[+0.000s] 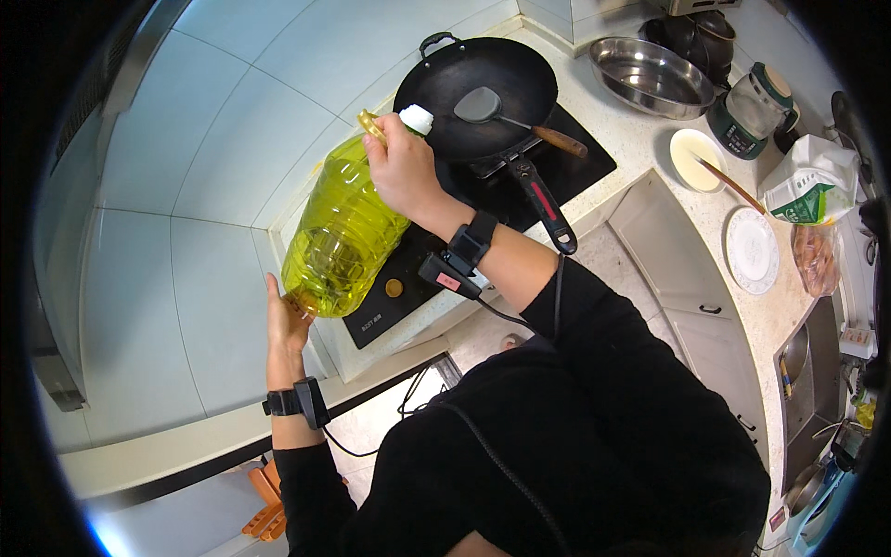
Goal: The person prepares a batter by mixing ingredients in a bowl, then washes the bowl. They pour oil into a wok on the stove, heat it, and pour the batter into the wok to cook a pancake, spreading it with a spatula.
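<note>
I hold a large clear plastic bottle of yellow-green cooking oil [341, 223], tilted with its white spout [417, 118] by the wok's near-left rim. My right hand [400, 163] is closed around the gold carry handle [371, 127] at the neck. My left hand [287, 324] supports the base from below, its fingers partly hidden by the bottle. A black wok [431, 90] sits on the hob, and a spatula [479, 106] with a wooden handle rests inside it. No stream of oil can be made out. A gold cap [394, 287] lies on the black hob [369, 327] under the bottle.
The wok's long handle [543, 202] juts over the counter edge near my right forearm. Along the right counter stand a steel basin [647, 97], a glass kettle [752, 111], a bowl of pale liquid [696, 167], a white plate [752, 250] and a bag of eggs [816, 261]. Cables hang from my wrist devices.
</note>
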A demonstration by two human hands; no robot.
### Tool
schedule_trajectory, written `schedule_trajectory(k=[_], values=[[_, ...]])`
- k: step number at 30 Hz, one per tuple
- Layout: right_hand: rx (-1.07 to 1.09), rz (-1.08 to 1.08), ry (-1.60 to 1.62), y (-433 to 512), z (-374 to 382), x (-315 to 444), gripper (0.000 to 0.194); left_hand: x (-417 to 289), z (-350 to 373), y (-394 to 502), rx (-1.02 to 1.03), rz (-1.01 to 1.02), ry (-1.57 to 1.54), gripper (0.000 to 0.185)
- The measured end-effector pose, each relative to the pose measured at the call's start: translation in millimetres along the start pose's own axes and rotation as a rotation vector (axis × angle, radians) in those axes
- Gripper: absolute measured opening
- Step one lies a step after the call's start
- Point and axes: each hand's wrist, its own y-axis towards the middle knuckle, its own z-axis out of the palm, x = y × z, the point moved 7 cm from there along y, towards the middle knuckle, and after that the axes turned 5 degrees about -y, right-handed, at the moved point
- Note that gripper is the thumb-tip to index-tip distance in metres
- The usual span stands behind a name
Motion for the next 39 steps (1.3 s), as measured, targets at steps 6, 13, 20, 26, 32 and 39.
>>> schedule_trajectory(k=[6,13,20,26,32,39], values=[[0.001,0.058,0.006,0.9,-0.8,-13.9,0.017,-8.0,0.1,0.6,-0.028,0.014,0.032,0.091],[0.028,0.144,0.019,-1.7,2.2,-30.3,0.016,-26.7,0.8,-1.4,-0.036,0.093,0.089,0.088],[-0.035,0.131,0.010,2.0,6.6,-34.9,0.016,-35.6,1.4,-2.4,-0.056,0.108,0.099,0.086],[-0.012,0.193,0.008,1.7,9.7,-42.1,0.017,-41.6,2.6,-3.4,-0.039,0.128,0.130,0.078],[-0.012,0.223,0.019,2.3,10.9,-45.2,0.016,-53.2,2.7,-5.0,-0.066,0.182,0.180,0.082],[-0.032,0.195,0.022,3.0,12.2,-46.4,0.018,-63.2,4.7,-8.2,-0.094,0.194,0.198,0.075]])
